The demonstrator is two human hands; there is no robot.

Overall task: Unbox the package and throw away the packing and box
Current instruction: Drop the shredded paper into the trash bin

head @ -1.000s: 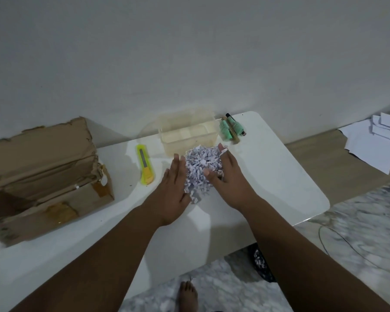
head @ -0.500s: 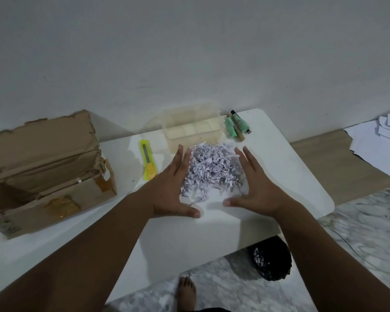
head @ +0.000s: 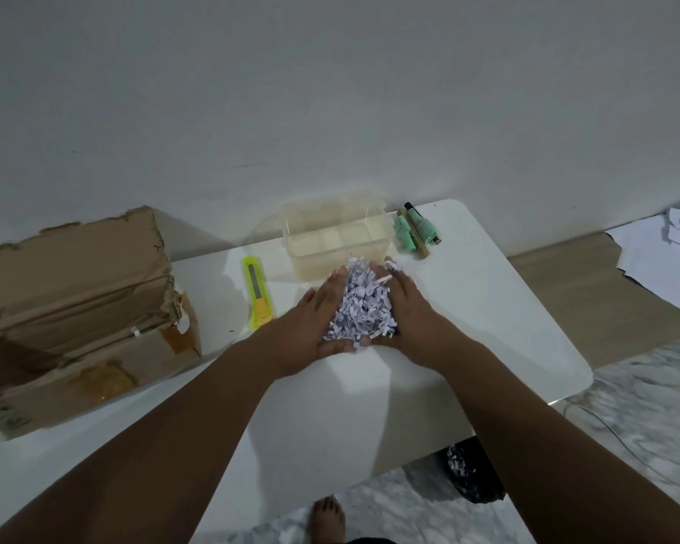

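A heap of shredded white paper packing [head: 364, 304] lies on the white table [head: 487, 308], squeezed between both hands. My left hand [head: 309, 327] cups its left side and my right hand [head: 413, 312] presses its right side, thumbs meeting under the near edge. The torn brown cardboard box [head: 75, 308] lies open on its side at the table's left end. A clear plastic container [head: 336, 237] stands just behind the heap.
A yellow utility knife [head: 256, 292] lies left of my hands. Green rolls and a pen [head: 415, 231] sit at the back right. A black bin bag with shreds [head: 470, 477] is on the floor below the table edge. White sheets [head: 660, 261] lie at far right.
My hands were spread apart around the heap half a second ago; they have closed inward and gathered the shreds into a tight pile between them.
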